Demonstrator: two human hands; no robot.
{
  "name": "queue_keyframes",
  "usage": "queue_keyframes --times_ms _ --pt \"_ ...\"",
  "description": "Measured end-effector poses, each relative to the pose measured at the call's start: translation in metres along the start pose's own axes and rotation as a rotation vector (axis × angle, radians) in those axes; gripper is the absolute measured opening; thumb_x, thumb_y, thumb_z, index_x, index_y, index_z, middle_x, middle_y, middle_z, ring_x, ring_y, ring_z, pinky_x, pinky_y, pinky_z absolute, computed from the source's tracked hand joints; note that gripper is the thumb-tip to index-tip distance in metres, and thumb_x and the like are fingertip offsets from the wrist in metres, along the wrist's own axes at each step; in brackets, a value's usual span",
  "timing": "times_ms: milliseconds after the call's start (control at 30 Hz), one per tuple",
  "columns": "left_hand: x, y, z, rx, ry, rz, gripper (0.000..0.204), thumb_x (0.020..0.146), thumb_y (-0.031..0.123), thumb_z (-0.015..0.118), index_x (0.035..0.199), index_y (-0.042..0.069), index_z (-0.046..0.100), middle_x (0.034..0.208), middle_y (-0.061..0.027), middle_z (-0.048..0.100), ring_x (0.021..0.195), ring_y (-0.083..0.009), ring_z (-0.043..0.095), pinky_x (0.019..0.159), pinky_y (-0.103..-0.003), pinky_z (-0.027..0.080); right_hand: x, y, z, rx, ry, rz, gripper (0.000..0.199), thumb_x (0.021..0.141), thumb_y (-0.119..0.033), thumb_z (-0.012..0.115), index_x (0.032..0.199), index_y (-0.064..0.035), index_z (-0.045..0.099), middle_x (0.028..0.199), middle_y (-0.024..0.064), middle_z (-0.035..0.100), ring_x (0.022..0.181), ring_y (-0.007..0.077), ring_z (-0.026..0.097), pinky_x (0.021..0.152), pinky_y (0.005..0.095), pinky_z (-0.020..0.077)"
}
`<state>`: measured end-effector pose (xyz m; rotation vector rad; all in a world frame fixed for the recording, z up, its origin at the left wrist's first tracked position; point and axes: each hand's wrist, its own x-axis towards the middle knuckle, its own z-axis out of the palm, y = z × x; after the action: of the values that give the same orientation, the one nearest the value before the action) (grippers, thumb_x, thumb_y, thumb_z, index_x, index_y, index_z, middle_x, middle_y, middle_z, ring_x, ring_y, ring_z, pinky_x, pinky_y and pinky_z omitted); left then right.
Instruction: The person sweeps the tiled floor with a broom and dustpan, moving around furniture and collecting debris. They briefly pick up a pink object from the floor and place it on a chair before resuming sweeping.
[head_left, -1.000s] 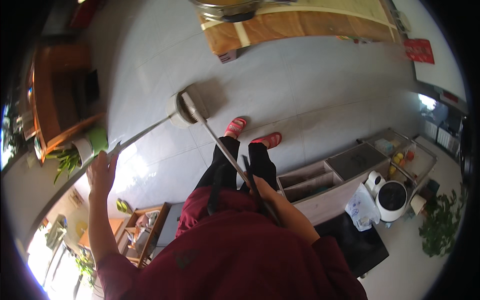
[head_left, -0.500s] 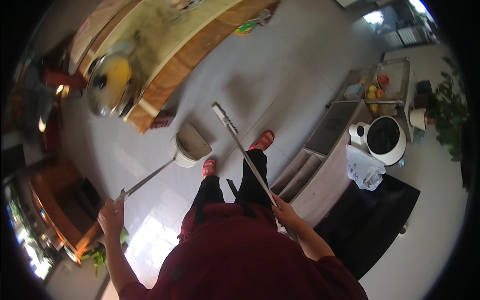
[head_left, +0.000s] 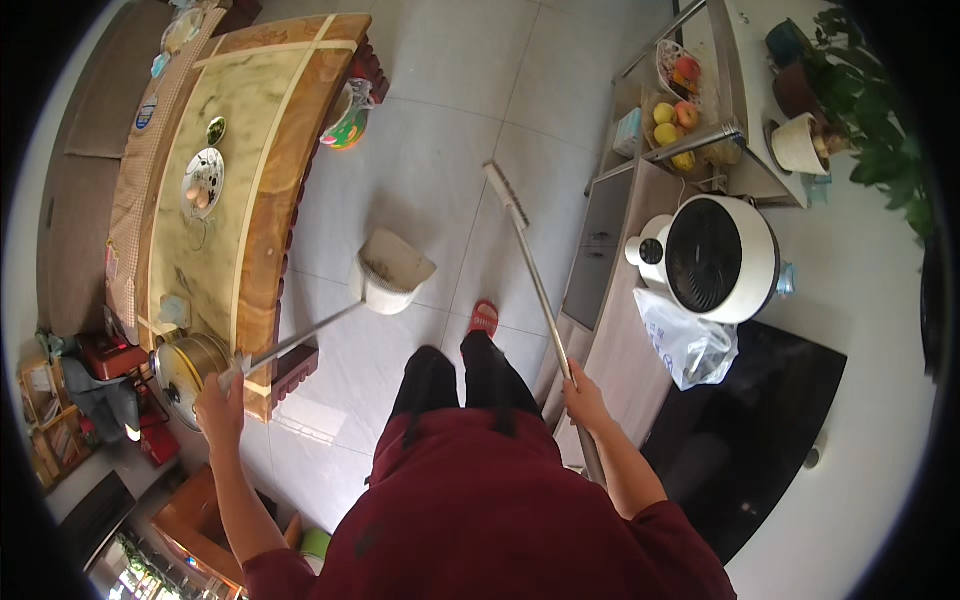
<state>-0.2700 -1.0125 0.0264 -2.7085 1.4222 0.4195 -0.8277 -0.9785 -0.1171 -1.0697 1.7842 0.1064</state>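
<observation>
In our right hand (head_left: 585, 398) we grip the broom (head_left: 541, 285), no longer over the dustpan (head_left: 391, 283) that our left hand (head_left: 220, 408) clasps, seemingly just above the floor (head_left: 440, 150), so nothing is being swept in.

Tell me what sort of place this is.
Probably a home's living or dining area: there's a long wood-edged table, yellow and red fruit, and a red house slipper.

Parts lost to our view
We can't tell what the specks in the dustpan (head_left: 392, 298) are. The near end of the broom (head_left: 542, 295) vanishes beside our right forearm (head_left: 630, 470); our left trouser leg (head_left: 425, 385) hides its foot; the dark rim crops the leafy plant (head_left: 880, 140).
</observation>
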Motion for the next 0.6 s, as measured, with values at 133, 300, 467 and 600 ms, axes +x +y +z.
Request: queue_keyframes --times_ms 133,300,467,600 --pt "0.092 0.051 0.002 -0.023 -0.037 0.009 0.037 0.081 0.039 0.058 0.079 0.002 0.053 0.071 -0.0228 0.058 0.071 -0.0424 0.055 0.060 -0.048 0.041 0.066 -0.041 -0.030 0.122 0.025 0.075 0.049 0.089 -0.018 0.041 0.137 -0.0253 0.030 0.058 0.0026 0.047 0.044 0.0105 0.045 0.036 0.0266 0.0407" --pt "0.179 0.114 0.005 -0.046 0.054 0.046 0.040 0.083 0.038 0.056 0.077 -0.001 0.051 0.068 -0.0237 0.055 0.067 -0.0427 0.053 0.058 -0.046 0.040 0.159 -0.114 -0.084 0.247 0.106 0.077 0.050 0.089 -0.014 0.041 0.137 -0.0211 0.030 0.055 0.0018 0.044 0.043 0.0098 0.042 0.036 0.0270 0.0369" --pt "0.282 0.165 0.017 -0.144 -0.023 0.051 0.042 0.085 0.039 0.054 0.077 -0.002 0.049 0.067 -0.0244 0.054 0.066 -0.0425 0.052 0.057 -0.045 0.039 0.285 -0.099 -0.094 0.103 0.318 -0.049 0.050 0.089 -0.012 0.039 0.137 -0.0174 0.029 0.056 0.0036 0.043 0.042 0.0122 0.042 0.038 0.0280 0.0385" --pt "0.339 0.189 0.020 -0.121 -0.085 0.015 0.042 0.085 0.037 0.054 0.075 -0.003 0.047 0.066 -0.0254 0.053 0.066 -0.0430 0.052 0.057 -0.045 0.039 0.362 -0.220 -0.111 0.341 0.212 0.292 0.050 0.089 -0.011 0.038 0.138 -0.0174 0.027 0.057 0.0057 0.045 0.042 0.0144 0.043 0.037 0.0304 0.0392"
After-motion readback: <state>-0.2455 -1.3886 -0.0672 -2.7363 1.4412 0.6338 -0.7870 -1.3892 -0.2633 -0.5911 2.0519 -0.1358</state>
